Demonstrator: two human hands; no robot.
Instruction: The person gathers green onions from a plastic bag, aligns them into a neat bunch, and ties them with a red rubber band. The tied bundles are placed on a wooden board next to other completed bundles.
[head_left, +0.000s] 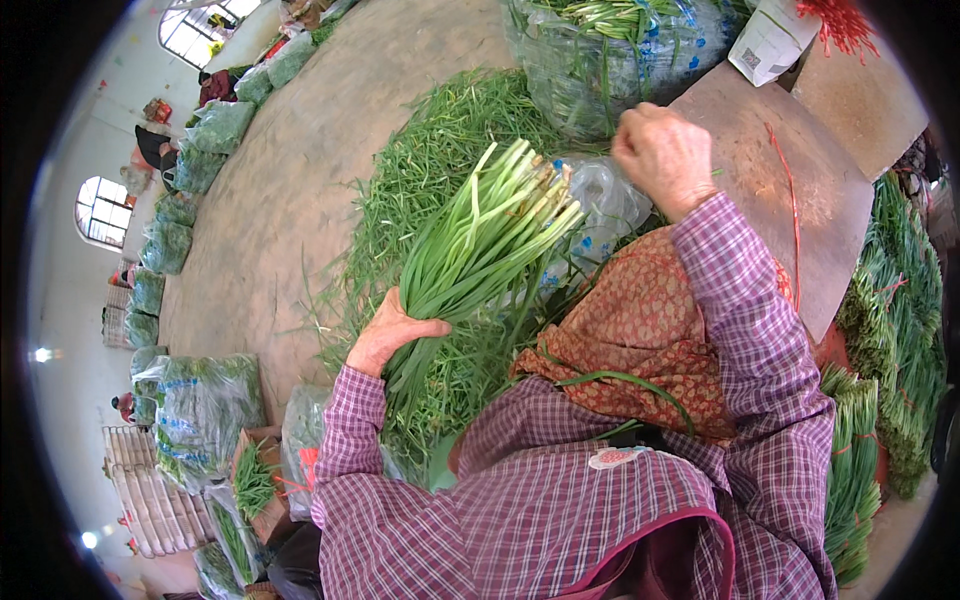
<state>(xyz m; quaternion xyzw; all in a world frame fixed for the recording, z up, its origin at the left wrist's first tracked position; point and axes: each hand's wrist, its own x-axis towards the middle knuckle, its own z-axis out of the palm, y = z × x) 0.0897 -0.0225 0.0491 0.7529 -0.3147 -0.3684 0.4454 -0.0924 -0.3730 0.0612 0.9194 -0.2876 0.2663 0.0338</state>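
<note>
My left hand grips a bunch of long green leafy stalks, like garlic chives, around its leafy part. The pale cut ends point up and to the right. My right hand is raised to the right of those ends, its fingers curled; whether something small is between them cannot be told. Beneath the bunch spreads a heap of loose green leaves. A clear plastic bag with blue print lies between my hands. One red tie strip rests on the board at the right.
A large plastic-wrapped bale stands ahead. Tied green bundles are stacked at the right. A white container and red ties are at the upper right. Bagged greens, a cardboard box and a crate stand left. People are farther off.
</note>
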